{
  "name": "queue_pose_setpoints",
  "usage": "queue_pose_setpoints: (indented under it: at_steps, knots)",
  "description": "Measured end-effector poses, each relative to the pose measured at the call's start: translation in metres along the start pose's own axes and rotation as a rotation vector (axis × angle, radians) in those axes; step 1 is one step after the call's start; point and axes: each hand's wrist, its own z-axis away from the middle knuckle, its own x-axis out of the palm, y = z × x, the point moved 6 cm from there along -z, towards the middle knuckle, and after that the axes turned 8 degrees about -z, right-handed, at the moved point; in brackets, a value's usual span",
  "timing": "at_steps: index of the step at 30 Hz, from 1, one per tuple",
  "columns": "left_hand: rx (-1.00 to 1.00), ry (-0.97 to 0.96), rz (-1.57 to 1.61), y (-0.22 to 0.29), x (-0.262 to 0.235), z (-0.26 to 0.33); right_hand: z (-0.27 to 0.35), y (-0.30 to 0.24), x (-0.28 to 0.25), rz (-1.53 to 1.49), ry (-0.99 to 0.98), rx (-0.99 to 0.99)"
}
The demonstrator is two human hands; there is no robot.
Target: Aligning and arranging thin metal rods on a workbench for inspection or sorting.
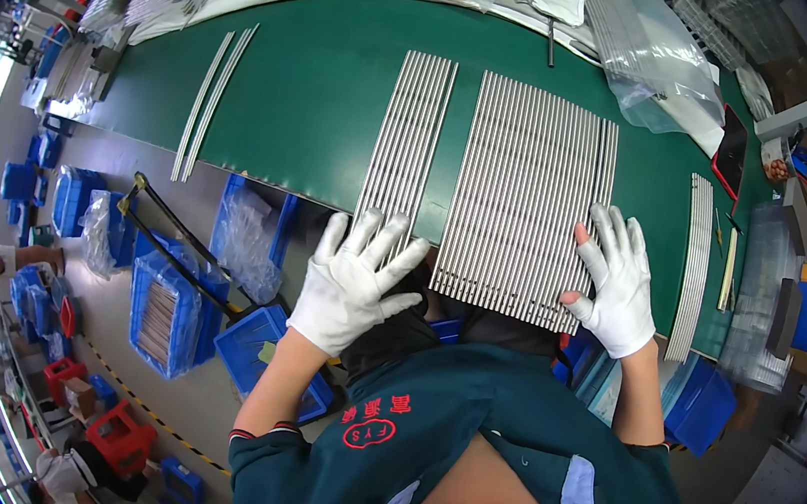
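Green matte bench (321,101), ctr frame. Two batches of thin silvery metal rods, laid parallel: narrow batch (407,142) ctr, wide batch (530,202) ctr-right; too many to count. Your left hand (355,281), white knit glove, fingers spread flat on narrow batch's near end. Right hand (619,279) open, pressing wide batch's lower-right edge. Two loose strips (213,93) upper left. Blue plastic bins (170,309) lower left.

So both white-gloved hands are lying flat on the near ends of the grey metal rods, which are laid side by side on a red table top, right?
Not quite: the table top is green, not red. The head view shows the left white-gloved hand spread on the near ends of the narrow batch of grey metal rods, and the right white-gloved hand flat on the wide batch.
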Motion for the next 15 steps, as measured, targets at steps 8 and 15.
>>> queue_pose_setpoints:
  at_steps: [8, 15]
  knots:
    - [0.004, 0.057, 0.046, 0.0, -0.011, -0.006, 0.002, 0.001, -0.001, -0.001, 0.009, 0.0]
    - [-0.081, 0.012, 0.013, -0.017, 0.007, -0.01, 0.003, 0.002, 0.0, -0.003, -0.007, 0.014]
